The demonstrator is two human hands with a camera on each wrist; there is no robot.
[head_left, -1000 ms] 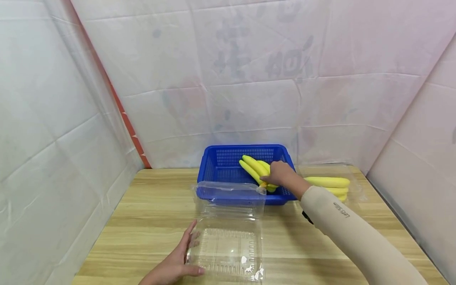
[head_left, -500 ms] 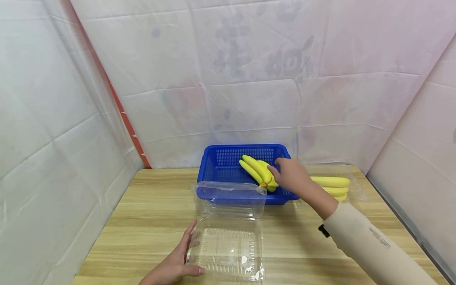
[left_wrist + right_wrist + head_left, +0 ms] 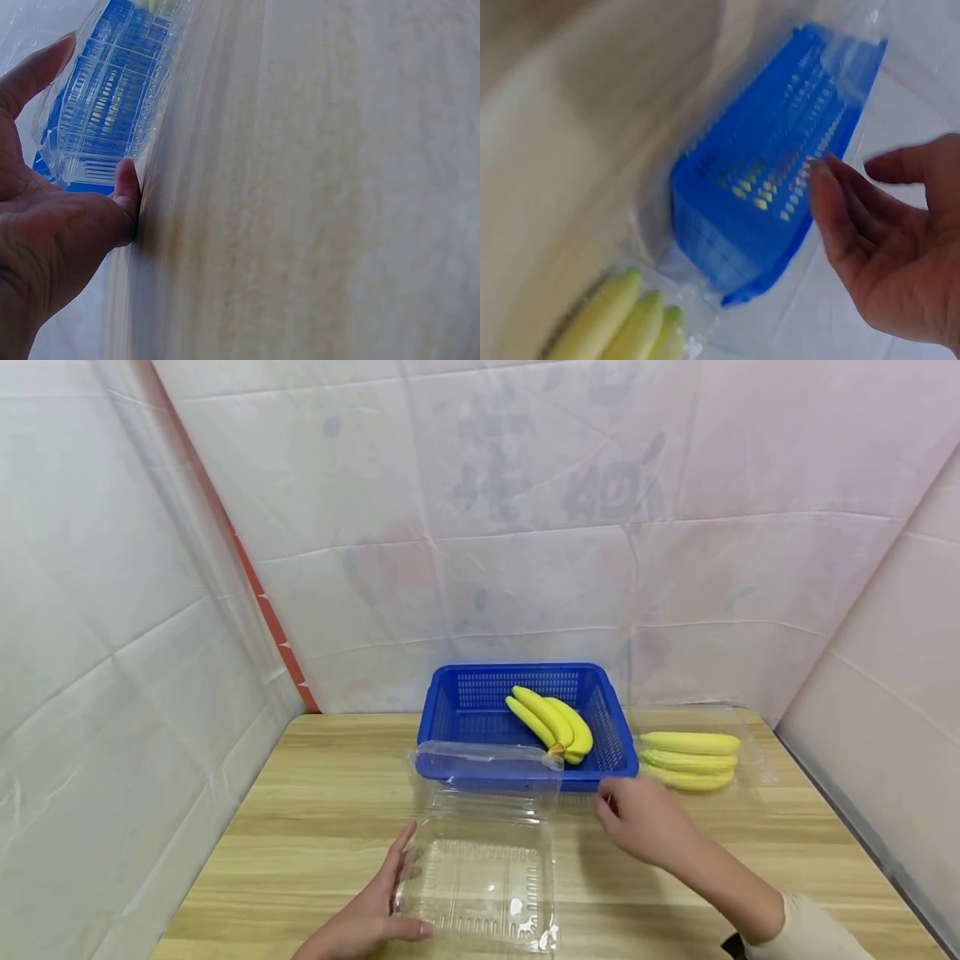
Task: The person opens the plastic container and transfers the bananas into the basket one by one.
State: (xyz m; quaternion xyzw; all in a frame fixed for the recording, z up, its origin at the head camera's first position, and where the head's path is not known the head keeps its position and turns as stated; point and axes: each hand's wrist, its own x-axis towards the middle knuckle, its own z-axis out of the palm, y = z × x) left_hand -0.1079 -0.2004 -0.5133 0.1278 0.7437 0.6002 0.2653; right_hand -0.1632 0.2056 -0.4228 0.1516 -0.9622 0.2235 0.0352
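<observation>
An open-lidded clear plastic clamshell box [image 3: 480,885] lies on the table with nothing in it, its raised lid leaning against the front of the blue basket [image 3: 527,783]. My left hand [image 3: 367,914] rests at the box's left side, thumb near its front corner and forefinger straight along the side; the left wrist view shows the hand [image 3: 60,217] spread beside it. My right hand [image 3: 648,822], fingers loosely bent and holding nothing, is over the table just in front of the basket's right corner. A bunch of bananas [image 3: 551,714] lies in the basket, stems toward me.
Right of the basket, another clear box holds several yellow bananas [image 3: 690,760]. White sheeting [image 3: 525,585] hangs behind and at both sides of the wooden table [image 3: 315,793].
My right hand has let go of the bananas in the basket and drawn back toward me, over the table. The bunch stays in the basket. My left hand has not moved.
</observation>
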